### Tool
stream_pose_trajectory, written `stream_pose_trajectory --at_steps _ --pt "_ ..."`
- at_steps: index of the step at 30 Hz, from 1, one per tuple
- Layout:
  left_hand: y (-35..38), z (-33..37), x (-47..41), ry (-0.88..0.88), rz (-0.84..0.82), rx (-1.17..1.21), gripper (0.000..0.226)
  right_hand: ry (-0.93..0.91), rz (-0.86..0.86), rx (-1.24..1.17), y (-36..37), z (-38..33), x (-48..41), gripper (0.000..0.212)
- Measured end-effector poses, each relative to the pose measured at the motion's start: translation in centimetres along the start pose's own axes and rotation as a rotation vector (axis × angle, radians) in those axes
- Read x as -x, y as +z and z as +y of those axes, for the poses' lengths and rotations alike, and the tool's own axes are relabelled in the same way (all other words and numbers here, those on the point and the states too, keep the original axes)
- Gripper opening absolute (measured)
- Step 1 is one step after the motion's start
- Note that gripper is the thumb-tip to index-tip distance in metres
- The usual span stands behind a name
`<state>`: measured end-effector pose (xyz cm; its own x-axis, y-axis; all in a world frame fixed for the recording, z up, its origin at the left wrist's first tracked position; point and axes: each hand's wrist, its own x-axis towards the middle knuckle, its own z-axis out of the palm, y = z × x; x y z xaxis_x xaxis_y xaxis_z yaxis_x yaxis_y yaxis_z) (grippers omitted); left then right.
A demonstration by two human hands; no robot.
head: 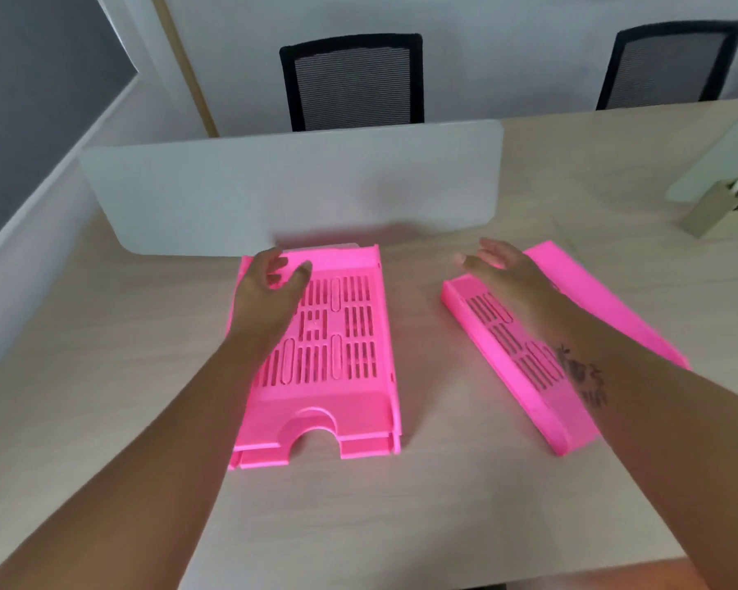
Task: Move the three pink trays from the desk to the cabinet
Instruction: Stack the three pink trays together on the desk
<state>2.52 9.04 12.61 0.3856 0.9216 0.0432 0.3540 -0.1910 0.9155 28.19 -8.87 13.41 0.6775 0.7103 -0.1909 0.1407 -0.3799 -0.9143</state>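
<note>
Head view: three pink trays, two stacked (pixel 337 334), one apart (pixel 529 355); left hand (pixel 269 287), right hand (pixel 503 270), fingers spread, empty.

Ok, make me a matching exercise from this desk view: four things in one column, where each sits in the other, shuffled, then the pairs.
Things:
1. stacked pink trays
2. single pink tray
3. pen holder
4. grey divider panel

Places:
A. far right of the desk
B. under the left hand
C. standing behind the trays
D. under the right hand, angled

Pairs: 1-B, 2-D, 3-A, 4-C
</note>
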Motion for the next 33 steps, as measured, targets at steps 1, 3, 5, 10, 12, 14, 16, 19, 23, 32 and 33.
stream_pose_trajectory --at_steps 1,3,5,10,12,14,16,19,23,32,33 --pt "2.3 0.8 0.4 0.004 -0.024 0.001 0.057 0.009 -0.002 0.040 -1.5 0.6 -0.7 0.074" --pt "7.1 2.3 1.4 0.019 -0.048 0.010 0.054 0.019 -0.001 0.108 -4.7 2.1 -1.8 0.059" --pt "11.7 3.7 2.4 0.025 -0.066 0.018 0.051 0.040 0.039 0.138 -8.3 3.5 -2.4 0.049" --pt "21.3 6.0 4.6 -0.035 -0.141 0.025 0.051 0.087 0.128 0.178 -17.1 7.0 -3.5 0.040" --pt "24.2 6.3 6.0 -0.089 -0.169 0.020 0.052 0.101 0.146 0.275 -19.2 9.2 -3.6 0.042" --pt "26.6 5.4 8.2 -0.170 -0.213 -0.015 0.056 0.100 0.156 0.402 -20.0 11.8 -3.3 0.046" --pt "28.4 4.0 10.6 -0.242 -0.281 -0.091 0.066 0.108 0.128 0.479 -20.2 15.1 -2.8 0.051" --pt "30.5 2.5 13.5 -0.300 -0.367 -0.123 0.063 0.143 0.088 0.600 -20.0 19.6 -2.1 0.059" --pt "33.0 1.1 16.1 -0.370 -0.392 -0.078 0.056 0.185 0.170 0.676 -20.1 23.4 -1.1 0.061" --pt "31.2 3.6 14.3 -0.365 -0.200 -0.094 0.030 0.144 0.243 0.504 -21.8 21.5 -1.8 0.025" --pt "30.5 4.0 13.7 -0.344 -0.197 -0.093 0.028 0.117 0.242 0.477 -21.9 20.7 -1.7 0.026"
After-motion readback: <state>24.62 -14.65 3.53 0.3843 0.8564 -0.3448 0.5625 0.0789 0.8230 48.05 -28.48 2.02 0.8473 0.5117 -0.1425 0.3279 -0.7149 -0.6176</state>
